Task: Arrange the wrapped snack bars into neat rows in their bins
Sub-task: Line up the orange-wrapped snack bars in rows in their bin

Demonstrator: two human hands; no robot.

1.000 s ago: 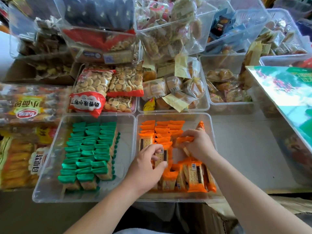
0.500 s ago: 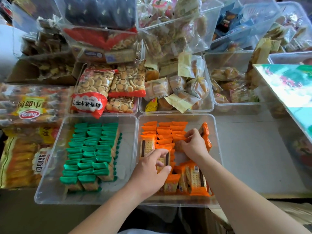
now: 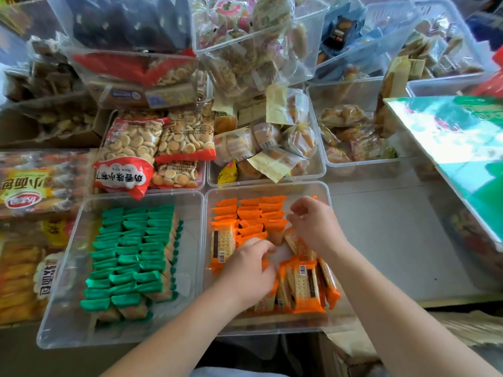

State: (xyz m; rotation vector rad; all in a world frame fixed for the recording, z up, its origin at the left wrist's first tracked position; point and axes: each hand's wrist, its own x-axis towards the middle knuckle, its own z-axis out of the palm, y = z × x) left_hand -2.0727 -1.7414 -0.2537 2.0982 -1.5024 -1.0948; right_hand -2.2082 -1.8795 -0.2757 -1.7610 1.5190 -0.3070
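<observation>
Held left hand (image 3: 245, 270) and right hand (image 3: 315, 227), fingers curled, among orange bars (image 3: 250, 210) in a clear bin (image 3: 269, 187), beside a second bin (image 3: 62, 308) of green bars (image 3: 130, 254) in rows.

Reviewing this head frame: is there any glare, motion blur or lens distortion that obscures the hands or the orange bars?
Head view: wide-angle distortion bows straight edges toward the corners. Glare washes out part of the glossy green box at right. Motion blur smears the left hand at its fingertips, hiding its grip. The right hand is slightly soft. The orange bars and green bars read clearly.
</observation>
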